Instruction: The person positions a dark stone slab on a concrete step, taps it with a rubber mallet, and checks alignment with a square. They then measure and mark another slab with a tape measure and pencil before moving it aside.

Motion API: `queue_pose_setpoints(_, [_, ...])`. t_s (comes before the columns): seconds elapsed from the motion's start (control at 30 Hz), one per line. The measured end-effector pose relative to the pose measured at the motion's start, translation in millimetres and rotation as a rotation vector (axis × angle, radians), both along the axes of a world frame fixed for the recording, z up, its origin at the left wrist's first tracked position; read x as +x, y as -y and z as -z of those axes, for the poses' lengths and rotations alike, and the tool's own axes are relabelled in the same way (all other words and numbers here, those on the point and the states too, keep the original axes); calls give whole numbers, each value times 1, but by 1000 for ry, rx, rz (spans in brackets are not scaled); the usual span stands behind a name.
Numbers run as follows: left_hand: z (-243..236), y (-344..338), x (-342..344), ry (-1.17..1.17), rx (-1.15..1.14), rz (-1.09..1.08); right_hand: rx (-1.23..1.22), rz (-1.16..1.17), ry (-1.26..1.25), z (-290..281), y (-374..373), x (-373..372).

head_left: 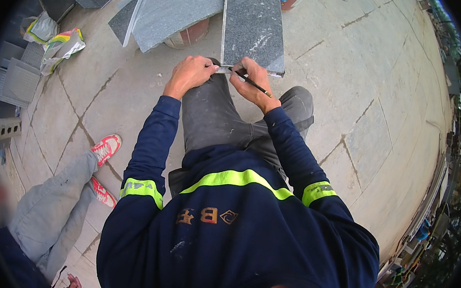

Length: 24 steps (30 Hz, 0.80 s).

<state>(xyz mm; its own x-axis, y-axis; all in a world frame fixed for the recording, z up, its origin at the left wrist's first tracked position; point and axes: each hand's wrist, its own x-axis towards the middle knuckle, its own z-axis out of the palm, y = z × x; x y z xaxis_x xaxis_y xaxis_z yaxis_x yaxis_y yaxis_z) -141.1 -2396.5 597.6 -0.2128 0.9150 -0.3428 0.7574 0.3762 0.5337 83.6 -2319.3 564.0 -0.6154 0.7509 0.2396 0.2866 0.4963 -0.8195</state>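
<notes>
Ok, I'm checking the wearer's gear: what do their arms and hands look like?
Both sleeves are long and navy, each crossed by a bright yellow-green band with greyish patches. The left hand and right hand are bare, with no gloves.

Ahead of the seated person, a stone slab (252,23) stretched away from the knees; at its near left corner was the left hand (191,73), with the right hand (253,82) beside it, a pencil (259,88) in its fingers. A strip (224,70) lay between the hands. Left of that slab, a second slab (176,10) sat above a support (192,34). Farther left lay bags (63,46), with panels (19,84) and a block (8,128) nearer; a co-worker (56,203) was behind these.
</notes>
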Motion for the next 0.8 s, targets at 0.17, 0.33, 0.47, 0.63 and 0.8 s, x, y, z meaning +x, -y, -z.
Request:
queue_pose_setpoints(0.17, [-1, -1, 1, 1, 2, -5, 60, -29, 11, 2, -3, 1])
queue_pose_setpoints(0.33, [-4, -3, 3, 7, -78, -19, 53, -36, 19, 3, -3, 2])
queue_pose_setpoints(0.47, [-6, -4, 5, 9, -71, -24, 47, -30, 10, 3, -4, 1])
queue_pose_setpoints(0.63, [-5, -5, 7, 9, -89, -33, 45, -38, 13, 3, -5, 2])
queue_pose_setpoints(0.8, [2, -4, 7, 5, -37, -29, -16, -33, -17, 3, -4, 3])
